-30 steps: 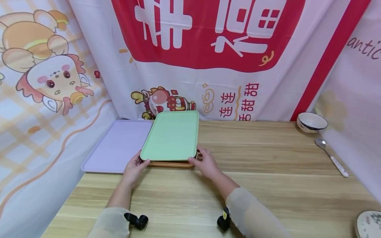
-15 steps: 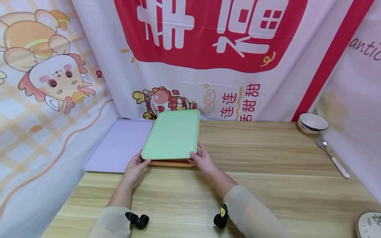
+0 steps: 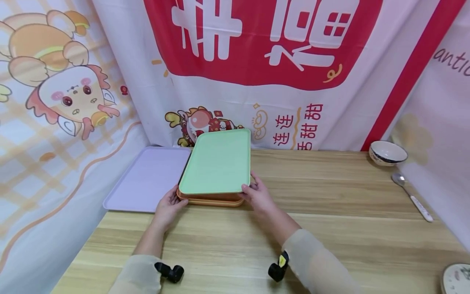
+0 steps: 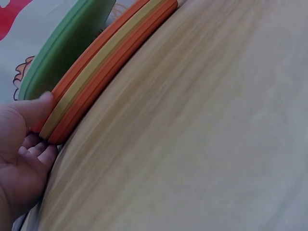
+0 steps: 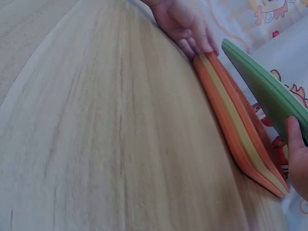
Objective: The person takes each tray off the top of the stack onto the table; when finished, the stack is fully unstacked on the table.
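Observation:
My right hand grips the near right corner of a light green tray, thumb on its rim. That tray is raised and tilted, with a gap under its near edge. Below it lies a stack of orange trays; the left wrist view shows a yellow tray sandwiched between two orange ones. My left hand pinches the stack's near left corner, thumb on the top rim and fingers at the lower edge. The green tray hides most of the top orange tray.
A lilac tray lies on the wooden table just left of the stack. At the right stand a patterned bowl, a spoon and part of a white patterned dish. A printed cloth hangs behind.
The green tray has risen and shifted slightly right with my right hand. My left hand has let go of its corner and now holds the orange and yellow stack beneath.

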Motion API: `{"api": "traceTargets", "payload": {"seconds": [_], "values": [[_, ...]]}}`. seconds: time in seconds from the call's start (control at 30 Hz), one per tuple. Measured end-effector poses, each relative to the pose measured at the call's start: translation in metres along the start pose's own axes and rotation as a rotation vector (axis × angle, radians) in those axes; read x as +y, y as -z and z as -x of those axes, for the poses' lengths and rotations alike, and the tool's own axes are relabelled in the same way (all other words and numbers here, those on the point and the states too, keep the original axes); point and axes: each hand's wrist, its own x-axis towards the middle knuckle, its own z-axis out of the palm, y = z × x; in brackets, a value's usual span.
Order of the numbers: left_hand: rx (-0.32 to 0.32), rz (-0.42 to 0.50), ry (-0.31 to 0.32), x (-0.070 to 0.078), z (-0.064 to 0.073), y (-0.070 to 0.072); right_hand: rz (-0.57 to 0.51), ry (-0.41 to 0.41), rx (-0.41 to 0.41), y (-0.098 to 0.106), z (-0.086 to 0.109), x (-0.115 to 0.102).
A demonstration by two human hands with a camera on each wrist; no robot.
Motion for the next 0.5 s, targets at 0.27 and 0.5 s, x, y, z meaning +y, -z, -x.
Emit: {"api": "traceTargets", "payload": {"seconds": [0.27, 0.5], "values": [[0.048, -0.031, -0.019, -0.001, 0.002, -0.004, 0.008, 0.057, -0.027, 0.019, 0.016, -0.028], [0.081, -0.041, -0.009, -0.001, 0.006, -0.005, 0.043, 0.08, -0.069, 0.048, 0.033, -0.054]]}}
